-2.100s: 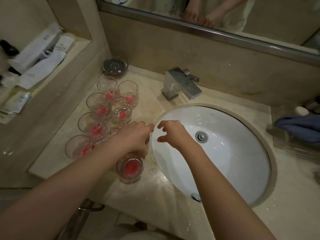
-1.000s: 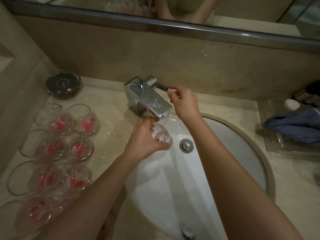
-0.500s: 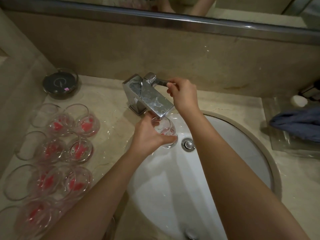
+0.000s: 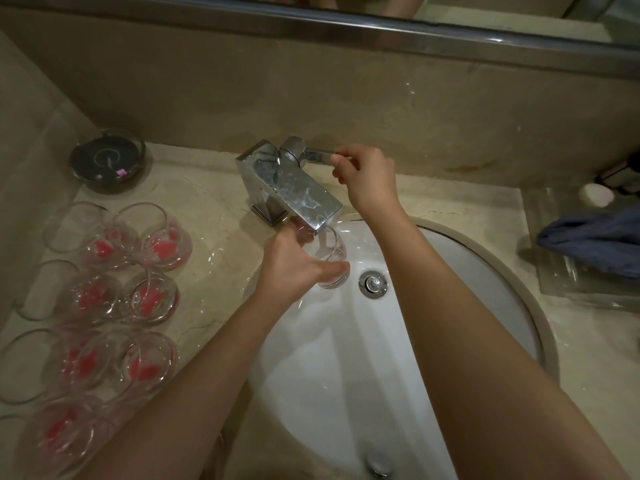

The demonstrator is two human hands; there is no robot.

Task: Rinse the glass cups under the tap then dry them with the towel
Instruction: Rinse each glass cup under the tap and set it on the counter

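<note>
My left hand [image 4: 292, 263] grips a clear glass cup [image 4: 330, 256] directly under the spout of the chrome tap [image 4: 294, 188], over the white sink basin [image 4: 433, 341]. My right hand [image 4: 367, 176] pinches the tap's lever handle [image 4: 317, 155] behind the spout. Several more glass cups [image 4: 152, 296] with red marks at their bottoms stand in rows on the counter to the left. A blue towel [image 4: 595, 237] lies on a clear tray at the far right.
A round dark dish [image 4: 107, 162] sits at the back left corner. The sink drain [image 4: 373, 283] lies just right of the held cup. A small white object [image 4: 596, 195] rests behind the towel. A mirror ledge [image 4: 450, 32] runs along the top.
Since picking a cup off the counter, my left hand has brought it under the spout. My right hand has moved onto the tap lever and holds it.
</note>
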